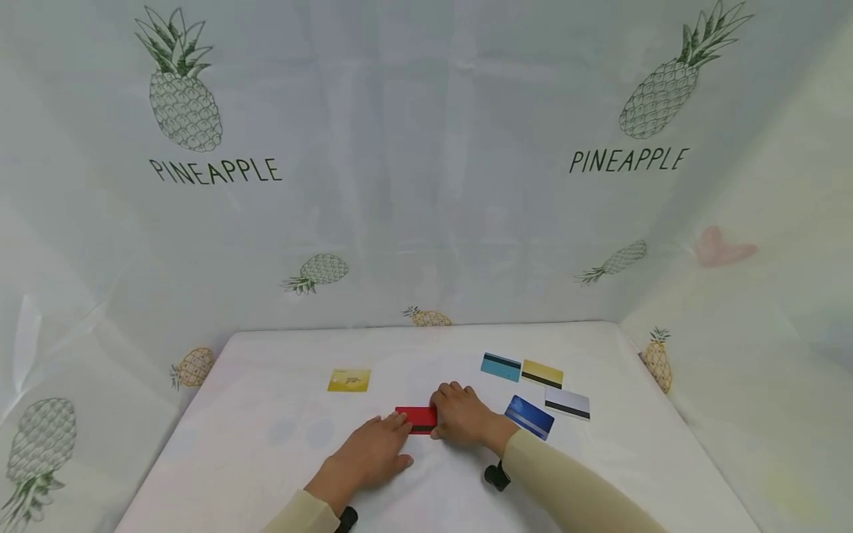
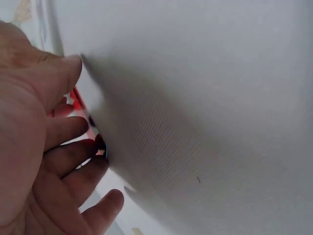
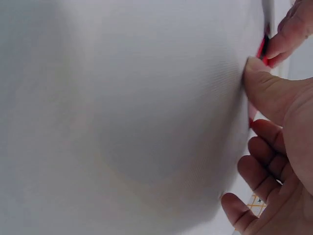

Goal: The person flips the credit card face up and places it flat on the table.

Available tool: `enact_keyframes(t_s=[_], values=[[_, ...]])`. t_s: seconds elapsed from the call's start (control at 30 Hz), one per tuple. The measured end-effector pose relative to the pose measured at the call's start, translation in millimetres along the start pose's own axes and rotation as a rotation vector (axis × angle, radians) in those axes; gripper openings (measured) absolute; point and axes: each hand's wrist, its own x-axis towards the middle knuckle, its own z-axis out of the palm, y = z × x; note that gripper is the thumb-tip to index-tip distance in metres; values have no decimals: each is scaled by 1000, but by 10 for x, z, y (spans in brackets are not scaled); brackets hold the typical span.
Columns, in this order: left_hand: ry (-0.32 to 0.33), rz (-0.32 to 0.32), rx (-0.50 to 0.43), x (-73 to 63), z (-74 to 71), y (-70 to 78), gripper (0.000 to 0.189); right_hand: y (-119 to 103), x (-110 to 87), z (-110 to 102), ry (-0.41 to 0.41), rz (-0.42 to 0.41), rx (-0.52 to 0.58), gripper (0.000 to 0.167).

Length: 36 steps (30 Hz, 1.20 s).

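A red card (image 1: 420, 420) with a dark stripe lies on the white table between the two hands. My right hand (image 1: 464, 417) pinches its right end, thumb at the near corner and fingers curled at the far one. At the card's left end rest the fingertips of my left hand (image 1: 376, 451), its fingers fairly straight and its thumb out to the side. In the left wrist view the red card (image 2: 77, 100) shows behind the left hand (image 2: 54, 142). Most of the red card (image 3: 261, 53) is hidden behind the right hand (image 3: 281, 147) in the right wrist view.
Beyond my right wrist lie a teal card (image 1: 501, 367), a gold card (image 1: 543, 373), a silver card (image 1: 568, 403) and a blue card (image 1: 529, 418). A yellow card (image 1: 349, 380) lies farther back on the left. Pineapple-print cloth (image 1: 426, 185) hangs behind the table (image 1: 266, 385).
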Motion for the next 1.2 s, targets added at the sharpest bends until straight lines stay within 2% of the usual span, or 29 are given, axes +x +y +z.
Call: enact_keyframes(t_s=[0.1, 0.2, 0.3, 0.4, 0.57, 0.7, 0.8, 1.03, 1.2], values=[[121, 17, 37, 45, 29, -49, 63, -11, 31, 14, -9, 20, 1, 46], [246, -2, 51, 99, 57, -88, 67, -5, 36, 22, 3, 24, -5, 48], [307, -35, 45, 138, 64, -108, 76, -3, 23, 26, 21, 13, -5, 49], [319, -52, 31, 151, 41, -115, 77, -6, 0, 28, 44, -10, -8, 49], [313, -61, 43, 150, 11, -106, 66, -13, -38, 53, 80, -41, -17, 51], [336, -55, 66, 152, 17, -91, 62, -9, -66, 78, 109, -53, -21, 51], [349, -49, 86, 164, 23, -80, 62, -3, -84, 91, 128, -65, -51, 50], [332, -40, 92, 210, 28, -62, 57, 13, -139, 146, 180, -91, -158, 52], [385, -27, 114, 214, 34, -61, 55, -3, -162, 146, 235, -97, -212, 61]])
